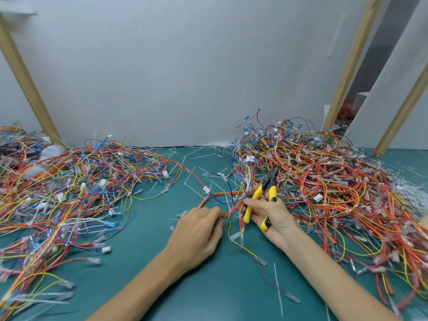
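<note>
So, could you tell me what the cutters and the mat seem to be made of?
Cutters: dark, probably metal head; handles look like glossy yellow and black plastic or rubber grips. Mat: matte teal sheet, likely rubber or vinyl, no glare or weave visible.

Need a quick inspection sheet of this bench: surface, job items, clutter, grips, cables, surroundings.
Surface: green mat, with wire heaped on both sides.
Job's things: wire harness with red, yellow and blue leads, stretched between the hands; yellow-handled cutters.
Clutter: white cable-tie offcuts strewn over the mat.
Grips: left grip pinches the wire harness; right grip holds the cutters, head pointing away from the person.
Cables: left pile and right pile, both tangled, many leads with connectors.
Surroundings: white panel behind; slanted wooden struts on either side.
</note>
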Available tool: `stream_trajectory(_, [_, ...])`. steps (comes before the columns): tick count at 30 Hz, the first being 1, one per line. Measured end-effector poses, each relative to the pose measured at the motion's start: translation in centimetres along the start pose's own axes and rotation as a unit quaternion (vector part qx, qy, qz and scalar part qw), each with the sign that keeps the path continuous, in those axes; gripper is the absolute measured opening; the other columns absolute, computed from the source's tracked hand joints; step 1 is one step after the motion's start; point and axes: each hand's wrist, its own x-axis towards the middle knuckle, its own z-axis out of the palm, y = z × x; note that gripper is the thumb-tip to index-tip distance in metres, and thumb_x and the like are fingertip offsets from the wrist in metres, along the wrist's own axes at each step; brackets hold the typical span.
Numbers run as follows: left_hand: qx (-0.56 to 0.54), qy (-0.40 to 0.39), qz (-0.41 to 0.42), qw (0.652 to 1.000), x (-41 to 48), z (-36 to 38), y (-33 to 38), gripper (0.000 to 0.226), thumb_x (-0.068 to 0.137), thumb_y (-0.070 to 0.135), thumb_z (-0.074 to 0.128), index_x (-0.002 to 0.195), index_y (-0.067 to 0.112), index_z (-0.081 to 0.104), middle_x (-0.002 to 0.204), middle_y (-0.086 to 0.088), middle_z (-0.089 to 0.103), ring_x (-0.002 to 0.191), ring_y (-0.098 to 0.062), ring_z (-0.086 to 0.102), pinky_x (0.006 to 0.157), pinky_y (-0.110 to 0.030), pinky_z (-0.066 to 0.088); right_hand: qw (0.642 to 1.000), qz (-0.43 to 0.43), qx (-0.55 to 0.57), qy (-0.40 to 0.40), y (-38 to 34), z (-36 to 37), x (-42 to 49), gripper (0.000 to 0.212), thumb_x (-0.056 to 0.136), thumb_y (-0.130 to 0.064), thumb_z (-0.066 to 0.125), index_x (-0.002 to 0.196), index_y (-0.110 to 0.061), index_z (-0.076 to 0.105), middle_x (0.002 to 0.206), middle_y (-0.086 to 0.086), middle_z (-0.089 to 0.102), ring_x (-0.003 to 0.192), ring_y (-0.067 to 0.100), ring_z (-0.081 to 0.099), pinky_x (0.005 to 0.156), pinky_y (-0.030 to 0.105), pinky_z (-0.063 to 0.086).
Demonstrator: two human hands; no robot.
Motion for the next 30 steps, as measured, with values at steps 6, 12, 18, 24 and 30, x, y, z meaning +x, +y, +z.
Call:
stream_trajectory(6, [-0.077,-0.012,-0.052,0.996,0.32,0.32,-0.92,0.019,0.098,0.013,0.043,0.109,0.019,0.058,0.086,0.020,0.052,0.084,-0.016,0.050,0.076,-0.029,0.038,1.000,0.010,-0.026,-0.001,0.03,0.05,-0.05,0.030,0.080,0.019,0.062,0.092,-0.008,0.057,0.068,0.008,0.064,0.065,0.021,0.065,0.060,0.030,0.058])
stream_trajectory(12, [-0.180,0.002,-0.100,0.979,0.63,-0.12,-0.91,0.023,0.094,0.037,0.039,0.081,0.025,0.054,0.068,0.014,0.052,0.069,-0.013,0.045,0.070,-0.025,0.032,0.998,0.007,-0.056,-0.006,0.12,0.28,-0.40,0.030,0.079,0.019,0.064,0.091,-0.007,0.054,0.074,0.010,0.063,0.065,0.020,0.065,0.059,0.030,0.058])
stream_trajectory(18, [-0.122,0.019,-0.114,0.986,0.41,0.05,-0.80,0.031,0.079,0.061,0.056,0.082,0.031,0.051,0.067,0.016,0.044,0.076,-0.005,0.046,0.086,-0.024,0.033,0.998,-0.002,-0.065,-0.009,0.19,0.37,-0.51,0.029,0.079,0.018,0.065,0.091,-0.006,0.054,0.067,0.007,0.065,0.060,0.020,0.064,0.059,0.030,0.058])
stream_trajectory(24, [-0.047,0.074,-0.076,0.993,0.49,-0.43,-0.28,0.027,0.075,0.044,0.069,0.088,0.028,0.052,0.077,0.025,0.039,0.077,-0.002,0.043,0.092,-0.031,0.030,0.998,0.000,-0.060,-0.002,0.23,0.44,-0.55,0.028,0.077,0.018,0.066,0.085,-0.007,0.056,0.066,0.008,0.064,0.060,0.019,0.064,0.057,0.029,0.057])
stream_trajectory(30, [0.055,0.120,-0.017,0.991,0.67,-0.28,-0.09,0.028,0.068,0.011,0.076,0.088,0.015,0.057,0.082,0.007,0.054,0.080,-0.013,0.046,0.088,-0.030,0.033,0.998,0.009,-0.055,0.005,0.15,0.46,-0.50,0.030,0.075,0.018,0.067,0.085,-0.008,0.055,0.073,0.013,0.060,0.065,0.022,0.064,0.055,0.029,0.055])
